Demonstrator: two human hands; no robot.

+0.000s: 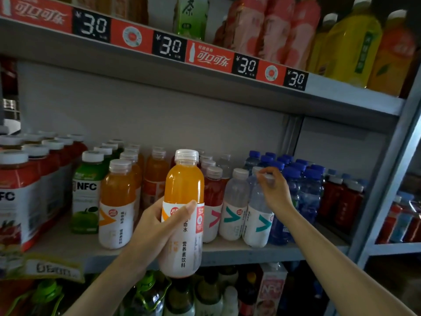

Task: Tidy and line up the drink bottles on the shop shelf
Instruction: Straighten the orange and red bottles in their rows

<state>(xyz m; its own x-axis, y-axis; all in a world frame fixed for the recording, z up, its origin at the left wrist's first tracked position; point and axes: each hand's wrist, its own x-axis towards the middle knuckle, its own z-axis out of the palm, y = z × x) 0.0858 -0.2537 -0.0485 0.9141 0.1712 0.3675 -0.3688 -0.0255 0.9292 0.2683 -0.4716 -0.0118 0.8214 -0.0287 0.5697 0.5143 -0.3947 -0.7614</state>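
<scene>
Up front, the left hand (157,221) holds an orange vitamin-drink bottle (183,201) off the shelf, in front of the middle shelf's front edge (250,253). The fingers wrap around the white label from the left, with the thumb (188,208) pressed across the label's front; the bottle stands nearly upright, clear cap on top, its base hanging below the shelf edge.

The right hand (274,190) reaches to the clear bottle with a teal chevron (258,215), which stands at the front of the shelf. Its fingertips (264,176) pinch the bottle's cap from above, closed on it, while the bottle's base rests on the shelf board.

Just left of that bottle stands a second clear teal-chevron bottle (234,206), then a red bottle with a pink chevron (213,201), partly hidden behind the held bottle. Further left, another orange bottle (117,204) stands at the front, beside a green apple NFC juice bottle (87,190) and red NFC juice bottles (18,197). To the right of the right hand are blue-capped water bottles (303,185), packed closely in rows.

The upper shelf carries a red price strip (209,57) reading 3.0, with pink, yellow and orange bottles above it.
</scene>
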